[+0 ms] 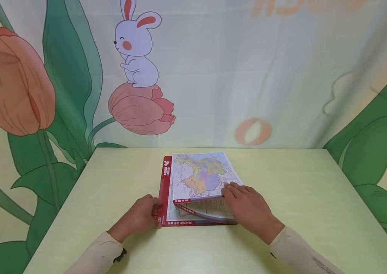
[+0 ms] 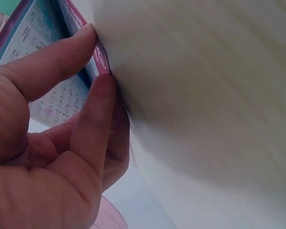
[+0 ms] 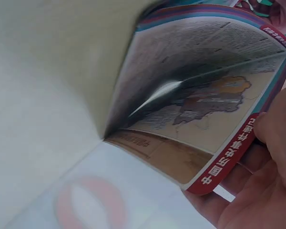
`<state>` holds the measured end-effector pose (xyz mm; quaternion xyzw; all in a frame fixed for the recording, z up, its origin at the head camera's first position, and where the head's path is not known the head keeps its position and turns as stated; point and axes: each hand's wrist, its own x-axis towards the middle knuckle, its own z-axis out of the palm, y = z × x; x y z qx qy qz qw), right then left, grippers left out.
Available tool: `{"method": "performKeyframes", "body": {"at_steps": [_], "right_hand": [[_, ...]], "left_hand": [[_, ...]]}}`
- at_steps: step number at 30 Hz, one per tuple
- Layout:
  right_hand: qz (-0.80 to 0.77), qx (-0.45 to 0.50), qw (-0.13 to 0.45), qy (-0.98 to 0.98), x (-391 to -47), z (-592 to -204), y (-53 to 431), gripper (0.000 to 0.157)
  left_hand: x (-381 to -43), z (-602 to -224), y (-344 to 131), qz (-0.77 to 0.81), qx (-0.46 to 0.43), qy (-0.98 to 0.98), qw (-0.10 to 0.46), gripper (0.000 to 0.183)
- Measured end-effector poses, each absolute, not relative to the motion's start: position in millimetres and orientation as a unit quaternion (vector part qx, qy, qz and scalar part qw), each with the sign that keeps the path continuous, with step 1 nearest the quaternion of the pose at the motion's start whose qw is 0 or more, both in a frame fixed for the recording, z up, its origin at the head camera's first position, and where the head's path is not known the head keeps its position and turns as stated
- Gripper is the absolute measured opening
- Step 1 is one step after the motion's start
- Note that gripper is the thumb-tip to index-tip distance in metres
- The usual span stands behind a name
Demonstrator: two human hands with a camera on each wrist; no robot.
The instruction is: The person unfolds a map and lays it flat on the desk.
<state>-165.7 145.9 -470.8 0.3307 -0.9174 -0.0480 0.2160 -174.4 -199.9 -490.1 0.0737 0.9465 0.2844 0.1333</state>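
Observation:
A folded paper map (image 1: 200,173) with a red border lies on the table, its upper panels lifted partway so that a curved inner panel of small print shows beneath. My left hand (image 1: 143,213) is at the lower left corner of the red edge. In the left wrist view, thumb (image 2: 62,55) and index finger pinch that edge close over the table. At the opposite side, my right hand (image 1: 248,203) grips the raised panels. The right wrist view shows its fingers (image 3: 209,207) behind a red title strip (image 3: 224,160), while inner panels gape apart in an arch.
The pale yellow table (image 1: 310,190) stretches to both sides of the map. Behind its back edge hangs a cloth (image 1: 214,76) printed with a rabbit (image 1: 137,53), tulips and green leaves. Light sleeves (image 1: 299,251) cover both forearms.

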Motion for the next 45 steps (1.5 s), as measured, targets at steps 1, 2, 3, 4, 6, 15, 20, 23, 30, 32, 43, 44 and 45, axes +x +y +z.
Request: {"method": "performKeyframes", "body": {"at_steps": [1,2,3,4,6,15,20,23,30,32,43,44,45], "right_hand": [[-0.043,0.330,0.220,-0.917,-166,-472,148,0.031],[-0.038,0.329,0.225,-0.916,-166,-473,150,0.030],[-0.033,0.331,0.232,-0.914,-166,-474,151,0.028],[-0.026,0.333,0.240,-0.912,-166,-475,153,0.026],[-0.013,0.337,0.254,-0.906,-167,-475,155,0.018],[0.031,0.320,0.245,-0.915,-171,-468,161,0.020],[0.069,0.291,0.210,-0.931,-170,-456,169,0.026],[0.101,0.288,0.197,-0.932,-171,-451,175,0.025],[0.159,0.260,0.148,-0.941,-173,-437,192,0.022],[0.173,0.254,0.142,-0.941,-174,-433,198,0.021],[0.206,0.254,0.172,-0.929,-164,-430,240,0.025],[0.206,0.257,0.180,-0.927,-164,-430,246,0.026],[0.204,0.260,0.189,-0.925,-163,-430,252,0.027]], "left_hand": [[-175,-490,-199,0.280,0.076,0.948,0.132,0.057],[-175,-489,-198,0.273,0.079,0.950,0.129,0.056],[-175,-488,-197,0.267,0.084,0.952,0.126,0.055],[-175,-487,-195,0.264,0.090,0.952,0.125,0.054],[-176,-486,-192,0.267,0.103,0.950,0.127,0.051],[-178,-482,-191,0.287,0.127,0.938,0.146,0.054],[-180,-483,-199,0.274,0.117,0.942,0.156,0.066],[-181,-485,-205,0.267,0.104,0.945,0.161,0.072],[-179,-491,-224,0.272,0.093,0.946,0.152,0.071],[-178,-493,-232,0.277,0.091,0.945,0.148,0.069],[-173,-500,-268,0.325,0.049,0.934,0.143,0.064],[-172,-500,-268,0.328,0.048,0.933,0.141,0.064],[-172,-501,-267,0.330,0.044,0.933,0.140,0.064]]}}
